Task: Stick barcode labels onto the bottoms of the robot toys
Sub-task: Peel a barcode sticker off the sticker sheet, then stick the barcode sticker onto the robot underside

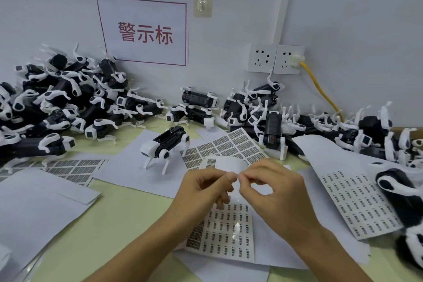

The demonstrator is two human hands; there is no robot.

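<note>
A curled strip of label backing (223,163) with a few barcode labels on it is held up over the table. My left hand (206,186) and my right hand (272,186) both pinch its near edge, fingertips almost touching. One black and white robot dog toy (165,145) stands upright on white paper just left of and behind my hands. A barcode label sheet (231,144) lies behind the strip. Another label sheet (229,231) lies under my wrists.
Large heaps of robot toys (57,103) fill the back left, and more toys (270,107) pile up at the back right. White paper sheets (34,204) cover the left. A long label sheet (357,199) lies at right. Wall sockets (277,58) hold a yellow cable (320,89).
</note>
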